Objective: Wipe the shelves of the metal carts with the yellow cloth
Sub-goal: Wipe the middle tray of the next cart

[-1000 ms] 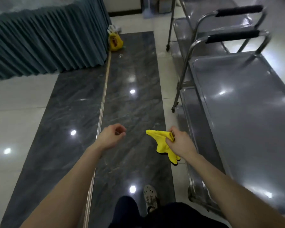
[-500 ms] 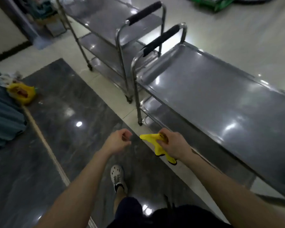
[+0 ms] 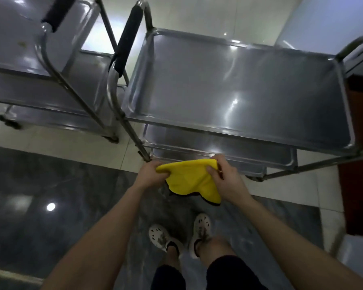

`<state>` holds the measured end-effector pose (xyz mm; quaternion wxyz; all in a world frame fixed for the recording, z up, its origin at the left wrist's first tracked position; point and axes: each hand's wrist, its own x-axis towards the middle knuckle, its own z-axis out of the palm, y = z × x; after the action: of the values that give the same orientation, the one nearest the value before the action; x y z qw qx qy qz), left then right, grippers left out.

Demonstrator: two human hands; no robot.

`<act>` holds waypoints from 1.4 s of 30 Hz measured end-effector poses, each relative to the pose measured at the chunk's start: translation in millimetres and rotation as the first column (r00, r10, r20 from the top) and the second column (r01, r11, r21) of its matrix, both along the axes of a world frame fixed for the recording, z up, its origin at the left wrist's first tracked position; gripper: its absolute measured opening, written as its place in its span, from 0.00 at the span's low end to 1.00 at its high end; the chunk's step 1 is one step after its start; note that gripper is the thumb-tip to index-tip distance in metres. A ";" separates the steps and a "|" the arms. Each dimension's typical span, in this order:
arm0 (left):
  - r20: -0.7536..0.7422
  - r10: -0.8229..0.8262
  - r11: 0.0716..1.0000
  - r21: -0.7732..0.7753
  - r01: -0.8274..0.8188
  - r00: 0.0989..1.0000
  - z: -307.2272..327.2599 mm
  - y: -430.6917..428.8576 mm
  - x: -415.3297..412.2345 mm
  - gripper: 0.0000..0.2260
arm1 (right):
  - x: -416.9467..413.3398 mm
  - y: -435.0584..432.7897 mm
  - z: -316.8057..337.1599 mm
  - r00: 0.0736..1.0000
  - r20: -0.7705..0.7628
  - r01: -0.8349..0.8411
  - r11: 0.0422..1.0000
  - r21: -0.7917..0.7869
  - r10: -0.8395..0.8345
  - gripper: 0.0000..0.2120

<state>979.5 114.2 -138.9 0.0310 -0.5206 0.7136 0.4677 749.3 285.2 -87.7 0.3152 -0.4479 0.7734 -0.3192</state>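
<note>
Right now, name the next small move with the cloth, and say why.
Probably lift the yellow cloth forward and lay it flat on the near cart's top shelf. The left hand and the right hand grip its upper edge, holding it spread in front of the cart; it touches no shelf yet.

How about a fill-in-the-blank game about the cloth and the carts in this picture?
The cloth is coloured ____.
The left hand and the right hand both grip the ____.
The padded handle of the nearer cart is coloured ____.
Missing words: yellow; cloth; black.
</note>
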 end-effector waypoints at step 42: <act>-0.840 0.264 0.752 -0.128 -0.646 0.474 -253.1 -235.0 -6.5 0.25 | 27.4 -249.2 -353.7 0.752 -0.648 -0.004 0.983 0.183 0.124 0.40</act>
<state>973.1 -120.8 -392.1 -0.5265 -0.4320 0.5658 0.4648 776.7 36.0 -441.3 0.0715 -0.5290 0.8432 -0.0637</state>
